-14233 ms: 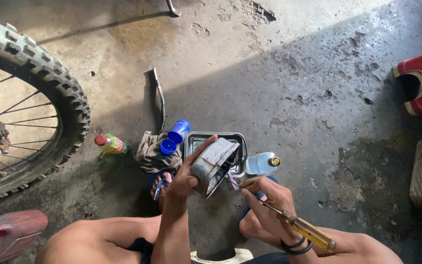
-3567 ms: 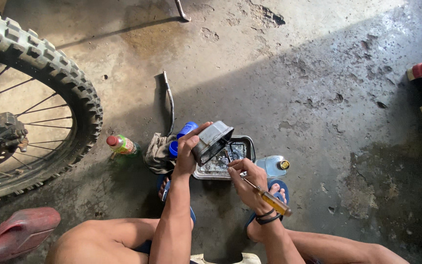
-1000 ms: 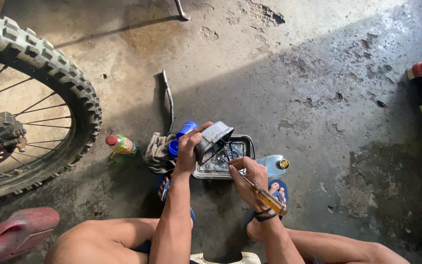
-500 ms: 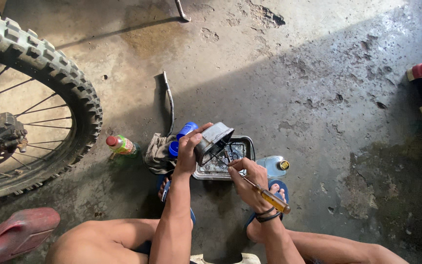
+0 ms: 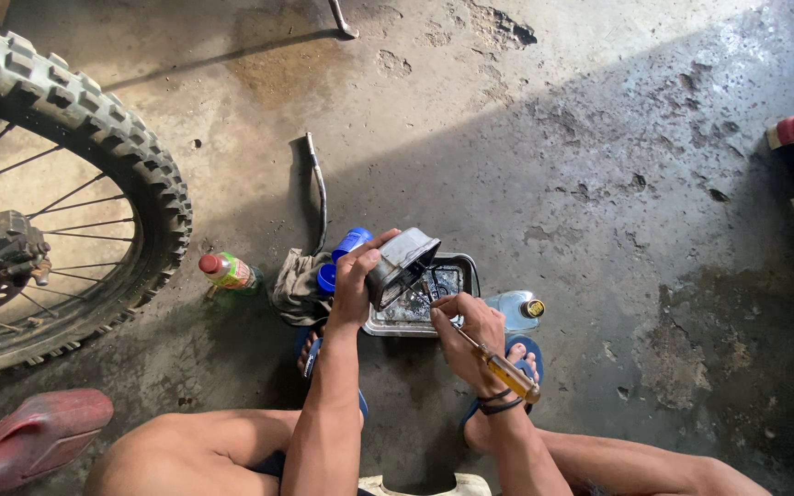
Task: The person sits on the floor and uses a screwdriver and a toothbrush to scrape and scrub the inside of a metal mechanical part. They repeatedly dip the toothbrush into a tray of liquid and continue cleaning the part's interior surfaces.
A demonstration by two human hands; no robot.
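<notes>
Person seen from above, own view. Both forearms are bare, with no sleeves and no gloves on the left hand [image 5: 353,276] or the right hand [image 5: 467,323]. The right wrist carries two thin dark bands [image 5: 498,401], one just beside the other. Both legs are bare from the knees to the feet. Each foot wears a blue flip-flop sandal [image 5: 527,353]; the toes of the right foot show on its sole. A strip of pale cloth [image 5: 415,484] shows at the near edge, between the legs.
</notes>
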